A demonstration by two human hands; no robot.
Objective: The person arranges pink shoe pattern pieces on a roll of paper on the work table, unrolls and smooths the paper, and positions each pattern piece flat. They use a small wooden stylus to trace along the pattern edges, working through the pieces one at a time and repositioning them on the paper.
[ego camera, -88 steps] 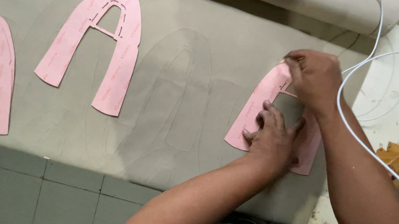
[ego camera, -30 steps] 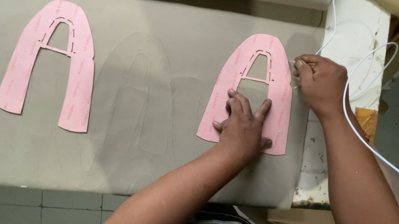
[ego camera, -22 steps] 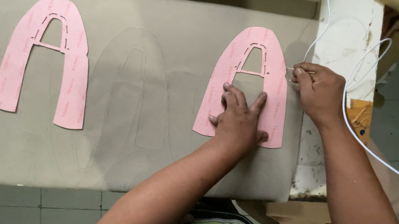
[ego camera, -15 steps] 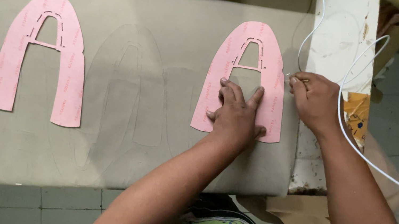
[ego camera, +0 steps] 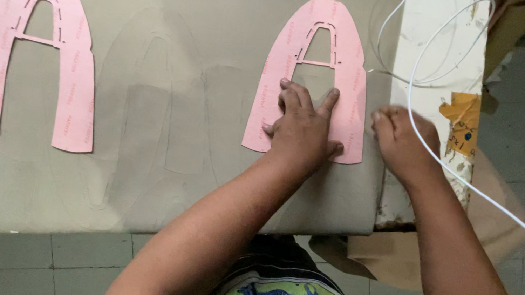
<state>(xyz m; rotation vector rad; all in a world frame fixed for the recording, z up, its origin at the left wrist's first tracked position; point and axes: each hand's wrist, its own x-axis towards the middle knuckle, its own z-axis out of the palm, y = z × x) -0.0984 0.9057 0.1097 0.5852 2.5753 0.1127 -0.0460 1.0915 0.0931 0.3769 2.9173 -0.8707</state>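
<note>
Pink shoe-upper pattern [ego camera: 317, 57]: lying flat on grey material sheet [ego camera: 175, 119], long axis running away from the person. Left hand [ego camera: 301, 129] pressing it, fingers spread. Right hand [ego camera: 402, 142] curling loosely just right of its edge; grip indiscernible.

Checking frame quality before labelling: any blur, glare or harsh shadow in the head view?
Head view: even, soft light, no glare on the grey sheet. Left hand sharp on the pink template; right hand slightly soft. Faint shadows under both forearms. White cable crisp. Top edge dim.
</note>
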